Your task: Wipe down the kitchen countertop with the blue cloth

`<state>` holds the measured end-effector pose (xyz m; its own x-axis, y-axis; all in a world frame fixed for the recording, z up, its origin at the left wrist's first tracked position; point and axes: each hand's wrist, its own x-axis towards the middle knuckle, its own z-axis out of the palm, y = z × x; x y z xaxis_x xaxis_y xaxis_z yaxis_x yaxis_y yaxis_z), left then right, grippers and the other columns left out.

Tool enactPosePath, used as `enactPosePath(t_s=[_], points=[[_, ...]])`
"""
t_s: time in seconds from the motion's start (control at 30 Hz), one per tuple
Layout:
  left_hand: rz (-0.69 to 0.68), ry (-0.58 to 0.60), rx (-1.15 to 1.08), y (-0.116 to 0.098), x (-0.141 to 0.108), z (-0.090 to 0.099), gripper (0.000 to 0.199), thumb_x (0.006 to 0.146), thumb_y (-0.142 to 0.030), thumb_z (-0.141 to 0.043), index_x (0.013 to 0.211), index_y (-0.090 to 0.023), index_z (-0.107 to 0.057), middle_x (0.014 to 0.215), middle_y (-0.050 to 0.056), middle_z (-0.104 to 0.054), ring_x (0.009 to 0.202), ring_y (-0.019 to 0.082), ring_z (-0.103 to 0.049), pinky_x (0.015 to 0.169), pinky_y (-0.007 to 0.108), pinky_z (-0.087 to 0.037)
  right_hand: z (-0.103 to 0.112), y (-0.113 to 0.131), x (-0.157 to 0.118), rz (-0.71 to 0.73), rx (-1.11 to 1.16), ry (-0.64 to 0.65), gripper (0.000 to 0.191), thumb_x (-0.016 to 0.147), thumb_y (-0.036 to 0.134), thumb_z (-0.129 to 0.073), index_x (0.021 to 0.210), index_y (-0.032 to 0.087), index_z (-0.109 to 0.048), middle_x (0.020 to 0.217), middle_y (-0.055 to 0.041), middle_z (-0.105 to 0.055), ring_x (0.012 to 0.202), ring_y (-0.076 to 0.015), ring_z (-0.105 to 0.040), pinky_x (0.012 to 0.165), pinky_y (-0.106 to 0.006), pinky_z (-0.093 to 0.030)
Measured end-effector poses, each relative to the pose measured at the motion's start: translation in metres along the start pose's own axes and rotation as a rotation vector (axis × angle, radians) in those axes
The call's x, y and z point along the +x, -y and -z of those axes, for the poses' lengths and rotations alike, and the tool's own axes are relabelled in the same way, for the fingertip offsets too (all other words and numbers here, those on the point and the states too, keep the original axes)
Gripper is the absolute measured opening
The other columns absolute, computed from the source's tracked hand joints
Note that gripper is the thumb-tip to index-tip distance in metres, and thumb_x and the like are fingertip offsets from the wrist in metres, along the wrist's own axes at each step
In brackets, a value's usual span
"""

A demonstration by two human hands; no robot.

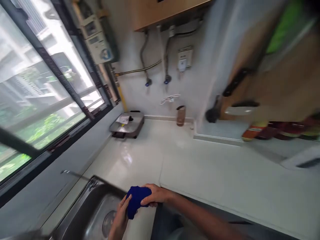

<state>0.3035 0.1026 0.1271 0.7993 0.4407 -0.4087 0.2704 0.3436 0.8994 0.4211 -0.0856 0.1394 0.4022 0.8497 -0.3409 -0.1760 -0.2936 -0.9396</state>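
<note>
Right hand (157, 194) and left hand (121, 214) grasp crumpled deep-blue cloth (137, 199); probably light, soft, best held at opposite edges.

Both bare hands are held close together near the front edge of the glossy white countertop (212, 166). The left hand (121, 212) is raised from below, its fingers bent in a grip and partly hidden. The right hand (155, 195) is turned toward it, its thumb pressed inward below the upper fingers. The bare right forearm (197, 213) is stretched in diagonally from the lower right; of the left forearm (115, 232), only a short length is shown.
</note>
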Motion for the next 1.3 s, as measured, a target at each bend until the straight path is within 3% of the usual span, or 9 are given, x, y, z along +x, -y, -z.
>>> enactPosePath(t_s=[0.23,0.33,0.4,0.5,0.6,0.83,1.13,1.23,1.3], points=[[-0.192,0.435,0.549,-0.033,0.052,-0.153,0.046,0.069,-0.059,-0.078,0.101,-0.026,-0.076,0.093,0.003,-0.078,0.084,0.024,-0.071,0.077,0.032,-0.059,0.109,-0.044,-0.099,0.064,0.424,-0.3,0.083,0.071,0.066,-0.073,0.133,0.017,-0.049,0.089,-0.0022,-0.063,0.06,-0.0092,-0.056,0.045,-0.02,-0.039],[-0.345,0.525,0.781,-0.036,0.061,-0.207,0.037,0.074,-0.058,-0.074,0.099,-0.031,-0.077,0.09,0.002,-0.079,0.08,0.025,-0.072,0.074,0.032,-0.058,0.136,-0.065,-0.129,0.058,0.198,-0.523,0.07,0.086,0.065,-0.055,0.137,0.017,-0.047,0.091,-0.0042,-0.064,0.062,-0.0126,-0.06,0.049,-0.024,-0.045],[-0.439,0.525,0.854,-0.033,0.065,-0.236,0.033,0.072,-0.055,-0.075,0.097,-0.035,-0.078,0.096,0.003,-0.08,0.078,0.026,-0.072,0.072,0.033,-0.058,0.15,-0.074,-0.145,0.076,-0.05,-0.709,0.053,0.094,0.057,-0.043,0.131,0.02,-0.054,0.101,-0.0079,-0.066,0.081,-0.0176,-0.065,0.069,-0.031,-0.053],[-0.567,0.486,0.883,-0.03,0.069,-0.274,0.033,0.07,-0.051,-0.076,0.1,-0.038,-0.078,0.108,0.003,-0.078,0.088,0.03,-0.073,0.073,0.035,-0.058,0.17,-0.083,-0.162,0.072,-0.225,-0.933,0.039,0.096,0.044,-0.039,0.116,0.02,-0.061,0.113,-0.0115,-0.065,0.106,-0.0232,-0.06,0.098,-0.039,-0.045],[-0.594,0.562,0.892,-0.032,0.069,-0.307,0.03,0.073,-0.048,-0.074,0.101,-0.038,-0.078,0.113,0.004,-0.076,0.097,0.031,-0.07,0.075,0.035,-0.057,0.187,-0.09,-0.174,0.035,-0.24,-1.061,0.029,0.094,0.037,-0.039,0.101,0.019,-0.061,0.094,-0.0099,-0.065,0.089,-0.0219,-0.058,0.091,-0.039,-0.044],[-0.555,0.795,0.759,-0.035,0.075,-0.361,0.018,0.069,-0.037,-0.081,0.086,-0.031,-0.079,0.101,0.008,-0.073,0.1,0.029,-0.066,0.1,0.041,-0.05,0.211,-0.089,-0.214,0.125,-0.171,-1.329,0.029,0.098,0.042,-0.028,0.09,0.023,-0.049,0.061,0.0053,-0.04,0.057,-0.0138,-0.04,0.062,-0.03,-0.033],[-0.57,0.772,0.845,-0.055,0.1,-0.388,0.011,0.06,-0.029,-0.083,0.065,-0.032,-0.073,0.068,0.001,-0.072,0.063,0.019,-0.062,0.063,0.026,-0.046,0.225,-0.012,-0.271,0.309,-0.392,-1.529,0.031,0.097,0.045,-0.04,0.103,0.022,-0.06,0.086,-0.0021,-0.064,0.075,-0.0153,-0.055,0.076,-0.029,-0.043],[-0.57,0.792,0.751,-0.072,0.115,-0.397,0.012,0.06,-0.024,-0.081,0.064,-0.031,-0.072,0.056,-0.002,-0.067,0.058,0.019,-0.062,0.064,0.027,-0.046,0.237,0.01,-0.28,0.345,-0.463,-1.584,0.031,0.095,0.045,-0.044,0.103,0.021,-0.063,0.089,-0.0038,-0.067,0.08,-0.0168,-0.058,0.079,-0.03,-0.045],[-0.615,0.773,0.683,-0.094,0.125,-0.406,0.014,0.065,-0.02,-0.075,0.073,-0.03,-0.075,0.066,0.0,-0.073,0.068,0.021,-0.067,0.072,0.029,-0.05,0.248,0.023,-0.283,0.362,-0.482,-1.642,0.033,0.094,0.045,-0.045,0.101,0.02,-0.065,0.084,-0.0035,-0.066,0.076,-0.017,-0.058,0.076,-0.031,-0.045]])
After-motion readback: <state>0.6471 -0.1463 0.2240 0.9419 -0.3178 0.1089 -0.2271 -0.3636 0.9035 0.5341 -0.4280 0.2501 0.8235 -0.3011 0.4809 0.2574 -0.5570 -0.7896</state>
